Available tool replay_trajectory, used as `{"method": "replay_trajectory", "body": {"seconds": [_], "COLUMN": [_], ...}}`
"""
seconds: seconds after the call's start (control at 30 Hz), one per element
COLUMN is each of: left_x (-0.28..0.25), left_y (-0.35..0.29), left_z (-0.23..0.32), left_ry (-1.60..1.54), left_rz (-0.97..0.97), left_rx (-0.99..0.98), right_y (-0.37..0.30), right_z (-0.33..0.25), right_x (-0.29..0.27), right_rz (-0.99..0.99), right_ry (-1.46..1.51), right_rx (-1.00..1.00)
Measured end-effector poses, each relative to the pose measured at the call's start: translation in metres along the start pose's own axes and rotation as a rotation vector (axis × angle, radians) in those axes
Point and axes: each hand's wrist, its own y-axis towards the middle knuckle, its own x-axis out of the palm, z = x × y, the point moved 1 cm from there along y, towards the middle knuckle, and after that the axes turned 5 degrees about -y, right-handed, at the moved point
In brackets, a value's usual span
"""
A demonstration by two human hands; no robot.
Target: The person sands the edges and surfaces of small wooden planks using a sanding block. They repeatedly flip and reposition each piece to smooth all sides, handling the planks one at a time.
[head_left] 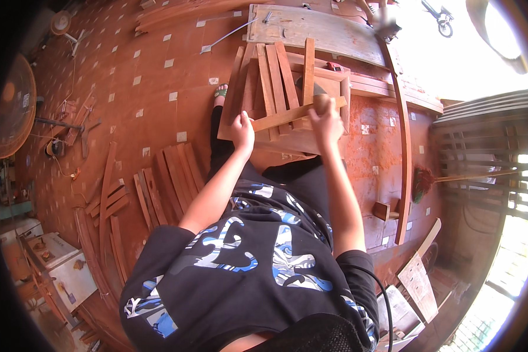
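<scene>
My left hand (242,134) is closed around the near-left end of a wooden strip (281,118), which lies slantwise across other strips. Over the strip's right part, my right hand (328,124) is closed on a small tan pad (321,104), pressed to the wood; motion blurs it, and its exact kind is unclear. Beneath and beyond the held strip, several reddish-brown wooden strips (268,79) rest on a low wooden worktable (287,148). One lighter strip (308,67) points away from me, near the right hand.
A red tool (334,67) sits at the worktable's far right. Behind it stretches a pale wooden board (322,35). Long boards (176,173) lie on the tiled floor to my left. A long beam (402,158) and a broom (423,182) are on the right; a fan (14,105) stands far left.
</scene>
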Motion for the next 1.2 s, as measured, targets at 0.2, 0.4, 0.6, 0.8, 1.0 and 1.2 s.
{"method": "replay_trajectory", "body": {"seconds": [0.2,0.4,0.6,0.8,1.0,1.2], "left_x": [-0.002,-0.004,0.0,0.005,-0.003,-0.001], "left_y": [0.004,0.004,-0.002,-0.002,0.006,0.01], "left_z": [-0.01,-0.007,0.0,-0.017,-0.035,-0.028], "left_ry": [-0.016,0.046,0.048,-0.077,-0.444,-0.138], "left_rz": [0.009,0.004,0.005,0.051,-0.127,-0.004], "left_rx": [0.057,-0.012,0.023,0.038,-0.216,0.052], "right_y": [-0.095,-0.021,0.046,-0.032,-0.087,-0.027], "right_z": [-0.078,-0.003,0.049,-0.031,-0.103,-0.024], "right_x": [0.004,0.001,-0.015,0.014,-0.013,0.004], "right_rz": [-0.217,-0.107,-0.08,-0.059,-0.425,-0.114], "right_ry": [0.237,0.016,-0.003,0.122,0.278,0.055], "right_rx": [-0.301,-0.025,0.183,-0.237,-0.273,-0.072]}}
